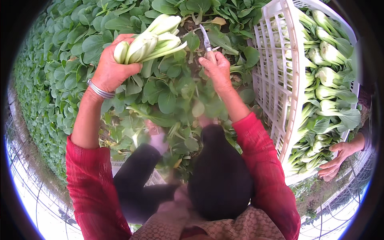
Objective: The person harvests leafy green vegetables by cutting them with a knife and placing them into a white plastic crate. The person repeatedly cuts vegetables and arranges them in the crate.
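Observation:
My left hand (pixel 115 64) is closed around a bunch of bok choy (pixel 147 45), its pale stalk ends pointing up and right; the leaves are mostly hidden behind the hand. In my right hand (pixel 217 70) is a small knife with a light handle and a curved metal blade (pixel 205 36), its tip pointing up and slightly left, away from me. Between and below both hands grow leafy bok choy plants (pixel 163 96). To the right of my right hand stands a white plastic crate (pixel 292 90) filled with rows of cut bok choy (pixel 330 76).
A co-worker's hand (pixel 340 156) is at the crate's lower right edge. Dense bok choy plants (pixel 54 81) spread over the left side. Part of another white crate (pixel 154 178) shows beside my legs. Fallen leaves and a yellowed leaf (pixel 219 21) lie near the knife.

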### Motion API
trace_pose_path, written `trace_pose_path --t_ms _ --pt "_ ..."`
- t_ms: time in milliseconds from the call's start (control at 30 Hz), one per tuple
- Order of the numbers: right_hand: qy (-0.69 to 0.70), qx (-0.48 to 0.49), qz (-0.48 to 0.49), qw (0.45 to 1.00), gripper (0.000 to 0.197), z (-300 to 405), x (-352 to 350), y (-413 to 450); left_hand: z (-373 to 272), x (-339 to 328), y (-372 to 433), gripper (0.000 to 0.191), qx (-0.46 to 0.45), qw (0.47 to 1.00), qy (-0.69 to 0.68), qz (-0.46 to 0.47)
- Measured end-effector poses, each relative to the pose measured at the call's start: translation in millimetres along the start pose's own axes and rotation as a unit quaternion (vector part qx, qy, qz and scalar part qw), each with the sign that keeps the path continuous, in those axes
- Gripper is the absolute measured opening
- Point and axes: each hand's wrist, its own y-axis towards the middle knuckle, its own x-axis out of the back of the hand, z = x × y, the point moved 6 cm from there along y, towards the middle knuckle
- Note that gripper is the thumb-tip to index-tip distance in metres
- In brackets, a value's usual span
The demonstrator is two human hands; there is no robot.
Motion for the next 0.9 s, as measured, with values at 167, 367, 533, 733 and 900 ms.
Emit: trace_pose_path --t_ms 167,367,533,733,900 --pt "0.044 0.074 0.113 0.99 0.027 49.9 -32.8 -71.8 -24.4 23.7 -131.1 0.06 0.18 0.929 -0.291 -0.139" --pt "0.038 0.135 0.24 0.961 0.022 151.8 -104.5 -180.5 -51.6 0.6 -261.3 0.071 0.077 0.83 -0.532 -0.147" --pt "-0.06 0.114 0.302 0.944 0.016 173.1 -144.6 -277.2 -71.2 -19.0 -332.9 0.079 0.011 0.808 -0.567 -0.162" --pt "-0.043 0.159 0.309 0.937 0.023 170.2 -172.6 -336.6 -66.3 -40.3 -377.1 0.07 -0.037 0.768 -0.605 -0.207" --pt "0.027 0.173 0.444 0.879 0.03 163.9 -162.6 -388.5 -48.4 -32.7 -402.0 0.058 -0.057 0.711 -0.648 -0.266"
